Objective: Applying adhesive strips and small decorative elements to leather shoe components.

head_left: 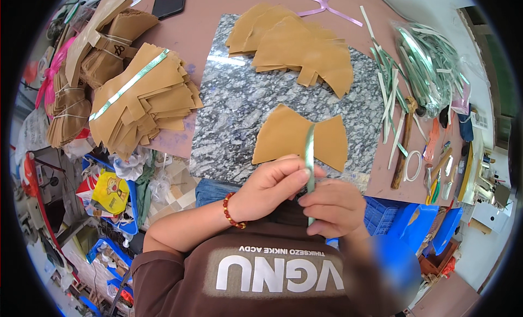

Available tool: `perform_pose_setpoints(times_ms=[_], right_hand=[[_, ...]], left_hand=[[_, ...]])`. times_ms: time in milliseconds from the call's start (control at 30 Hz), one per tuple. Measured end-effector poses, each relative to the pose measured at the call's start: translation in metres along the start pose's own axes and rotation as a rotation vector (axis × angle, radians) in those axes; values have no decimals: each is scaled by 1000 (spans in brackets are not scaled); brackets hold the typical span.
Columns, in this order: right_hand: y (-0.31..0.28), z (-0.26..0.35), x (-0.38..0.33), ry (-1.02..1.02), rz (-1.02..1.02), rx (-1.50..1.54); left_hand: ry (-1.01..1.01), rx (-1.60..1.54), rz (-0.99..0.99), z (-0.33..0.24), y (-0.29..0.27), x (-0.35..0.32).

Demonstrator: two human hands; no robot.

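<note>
Left hand (267, 189) and right hand (339, 208) pinch a green strip (310, 153) over a tan sheet (282, 134). Stacked sheets (297, 44) sit beyond, loose strips (383, 107) and a hammer (402, 153) rightward.

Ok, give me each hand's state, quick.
Left hand: closed, pinching the green strip.
Right hand: fingers curled beside the strip's lower part; whether they grip it cannot be told.
</note>
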State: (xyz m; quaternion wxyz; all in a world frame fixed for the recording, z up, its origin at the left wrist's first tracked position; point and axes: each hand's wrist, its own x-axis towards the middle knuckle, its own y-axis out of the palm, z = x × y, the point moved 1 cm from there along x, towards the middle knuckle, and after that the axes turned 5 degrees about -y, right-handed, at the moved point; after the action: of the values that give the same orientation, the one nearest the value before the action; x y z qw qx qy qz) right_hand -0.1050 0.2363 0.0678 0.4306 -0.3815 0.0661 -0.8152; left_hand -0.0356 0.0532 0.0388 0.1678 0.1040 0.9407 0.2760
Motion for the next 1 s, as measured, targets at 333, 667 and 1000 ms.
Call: perform_pose_setpoints(times_ms=[333, 667, 1000], right_hand=[[23, 4, -5, 607, -360, 28], [-18, -7, 36, 777, -203, 80], [19, -43, 72, 811, 86, -195]], left_hand=[[340, 715, -139, 4, 8, 3], [586, 995, -323, -19, -31, -36], [583, 1373, -541, -13, -51, -31]])
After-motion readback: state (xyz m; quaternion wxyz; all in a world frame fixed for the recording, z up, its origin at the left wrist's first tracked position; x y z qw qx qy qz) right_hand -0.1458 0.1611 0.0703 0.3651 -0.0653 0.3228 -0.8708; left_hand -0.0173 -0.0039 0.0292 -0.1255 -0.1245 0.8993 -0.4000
